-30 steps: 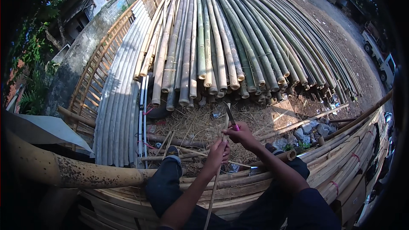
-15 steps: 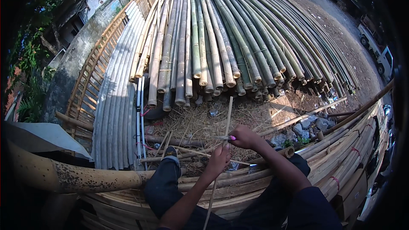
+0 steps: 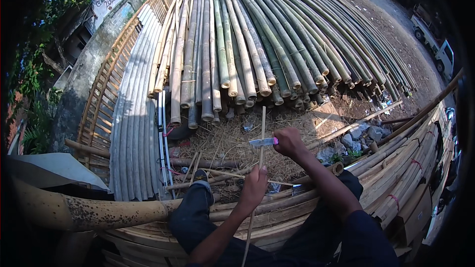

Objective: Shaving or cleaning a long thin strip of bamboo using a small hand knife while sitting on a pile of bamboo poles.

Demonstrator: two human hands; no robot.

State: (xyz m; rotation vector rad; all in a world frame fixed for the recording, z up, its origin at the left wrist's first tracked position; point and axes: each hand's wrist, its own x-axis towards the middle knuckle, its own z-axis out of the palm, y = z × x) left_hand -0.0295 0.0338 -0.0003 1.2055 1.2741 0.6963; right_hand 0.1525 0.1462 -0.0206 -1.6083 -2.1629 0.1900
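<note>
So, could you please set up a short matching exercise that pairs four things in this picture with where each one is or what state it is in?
Things:
1. thin bamboo strip
2. knife
3. stack of long bamboo poles
4. white vehicle

Places or states:
a. parked at the far right, beside the dirt yard
b. gripped low down in the left hand, pointing away from the person
c. lying side by side on the ground ahead, cut ends toward the person
d. held in the right hand, blade laid across the strip

Pairs: 1-b, 2-d, 3-c, 4-a
</note>
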